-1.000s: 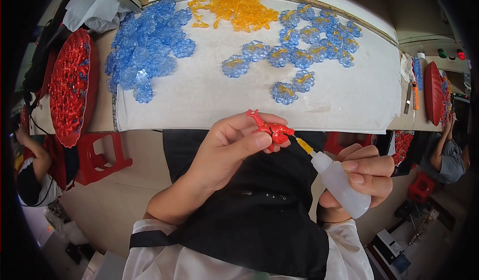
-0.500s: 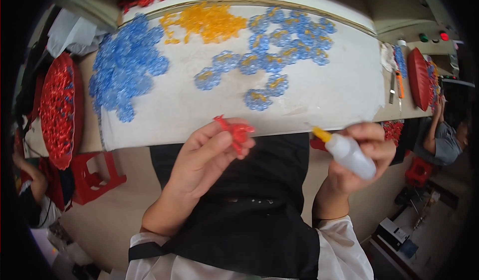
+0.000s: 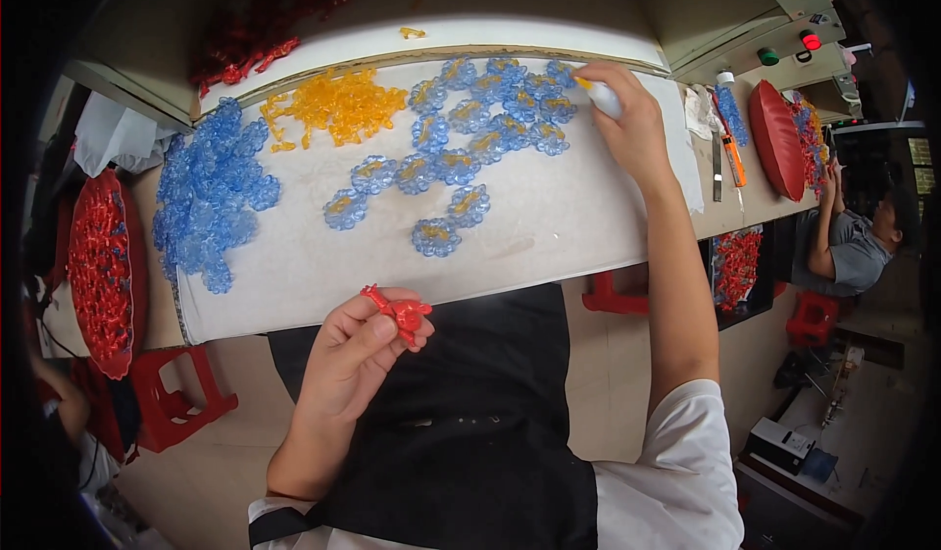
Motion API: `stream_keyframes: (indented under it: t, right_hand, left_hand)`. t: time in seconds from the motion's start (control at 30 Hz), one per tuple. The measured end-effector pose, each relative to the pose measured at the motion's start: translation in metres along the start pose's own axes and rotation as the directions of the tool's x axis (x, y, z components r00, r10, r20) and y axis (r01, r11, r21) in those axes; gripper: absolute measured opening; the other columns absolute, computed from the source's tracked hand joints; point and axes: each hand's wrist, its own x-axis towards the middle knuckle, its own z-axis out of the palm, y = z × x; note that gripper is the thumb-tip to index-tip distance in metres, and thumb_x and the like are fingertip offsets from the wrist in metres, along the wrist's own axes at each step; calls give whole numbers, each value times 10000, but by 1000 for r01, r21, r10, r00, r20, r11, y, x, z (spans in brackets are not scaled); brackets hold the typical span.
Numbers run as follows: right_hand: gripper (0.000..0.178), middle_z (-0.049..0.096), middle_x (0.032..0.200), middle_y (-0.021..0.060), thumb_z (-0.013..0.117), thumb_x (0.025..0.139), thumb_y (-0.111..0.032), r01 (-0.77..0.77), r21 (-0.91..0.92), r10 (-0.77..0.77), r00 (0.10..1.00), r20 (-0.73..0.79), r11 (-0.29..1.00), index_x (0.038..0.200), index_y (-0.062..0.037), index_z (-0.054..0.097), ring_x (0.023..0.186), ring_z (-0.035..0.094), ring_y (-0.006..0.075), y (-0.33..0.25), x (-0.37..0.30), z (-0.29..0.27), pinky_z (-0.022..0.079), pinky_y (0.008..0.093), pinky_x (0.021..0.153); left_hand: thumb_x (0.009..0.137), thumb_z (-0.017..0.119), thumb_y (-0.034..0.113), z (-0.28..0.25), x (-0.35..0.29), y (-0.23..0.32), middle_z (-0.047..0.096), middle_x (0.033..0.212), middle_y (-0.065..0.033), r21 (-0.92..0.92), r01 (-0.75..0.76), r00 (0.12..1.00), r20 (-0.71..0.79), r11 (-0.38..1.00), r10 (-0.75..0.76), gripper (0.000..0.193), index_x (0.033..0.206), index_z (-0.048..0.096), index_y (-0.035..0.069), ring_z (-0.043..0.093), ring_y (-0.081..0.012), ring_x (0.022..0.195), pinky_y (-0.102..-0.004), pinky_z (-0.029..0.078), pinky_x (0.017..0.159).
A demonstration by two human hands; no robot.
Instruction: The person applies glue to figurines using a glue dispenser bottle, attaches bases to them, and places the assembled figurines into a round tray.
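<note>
In front of my apron, my left hand (image 3: 343, 359) pinches a small red translucent plastic piece (image 3: 409, 317) with several limbs between thumb and fingers. My right hand (image 3: 635, 124) is stretched to the far right of the white work sheet (image 3: 549, 231). It grips a small white squeeze bottle (image 3: 605, 100) with a yellow tip, which points left over the blue pieces. Blue flower-shaped plastic pieces (image 3: 417, 173) lie spread there, many with a yellow piece on top. A heap of plain blue flower pieces (image 3: 211, 192) covers the left side, beside a pile of small yellow pieces (image 3: 338, 107).
A red basket (image 3: 101, 275) of red pieces stands at the left, above a red stool (image 3: 176, 398). On the right are an orange utility knife (image 3: 732, 161) and a red tray (image 3: 776, 143). Another person (image 3: 853, 241) sits farther right. A metal housing rises behind the table.
My right hand has swung forward with the squeeze bottle, from above my lap to the sheet's far right. The left hand still holds the red piece. The whole view has shifted.
</note>
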Motion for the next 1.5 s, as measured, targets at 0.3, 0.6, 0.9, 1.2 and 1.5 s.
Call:
stream_keyframes:
  t: [0.3,0.6,0.9,1.2,1.5]
  right_hand:
    - [219,566,923,77,618,698,-64,-202,-52,203,979,10,978,915,-59,591,818,562,260,-6,-13,-2,444,318,713]
    - [228,583,810,101,651,686,-61,-208,-57,216,956,201,976,886,18,575,768,570,181,-24,-29,-20,427,249,710]
    - [329,579,836,92,728,565,-53,-118,8,113,966,231,993,856,-14,581,762,582,224,-95,-94,-22,469,279,671]
    - [337,623,854,121,660,517,17,135,9,-136,983,125,991,835,-9,550,607,570,218,-93,-126,-8,459,257,553]
    - [248,586,798,156,640,644,71,-242,745,123,969,213,621,866,27,539,758,588,216,-136,-103,5,467,265,647]
  left_hand:
    - [817,515,94,-1,1,1,569,920,-137,22,-5,1000,9,1000,5,254,1020,508,-58,570,-198,830,-280,447,722]
    - [828,501,96,-3,1,5,568,948,-143,-18,-3,999,52,1000,4,262,1042,502,-55,568,-192,844,-274,445,731]
    - [841,486,105,-7,6,9,566,979,-145,14,16,997,72,1000,-17,282,1074,489,-53,563,-169,852,-253,443,732]
    - [843,490,124,-2,6,9,574,962,-121,15,55,995,85,998,-56,283,1076,500,-35,549,-129,835,-226,428,727]
    - [828,503,101,7,2,9,577,926,-142,70,66,997,35,995,-69,286,1066,495,-56,565,-174,846,-240,433,708]
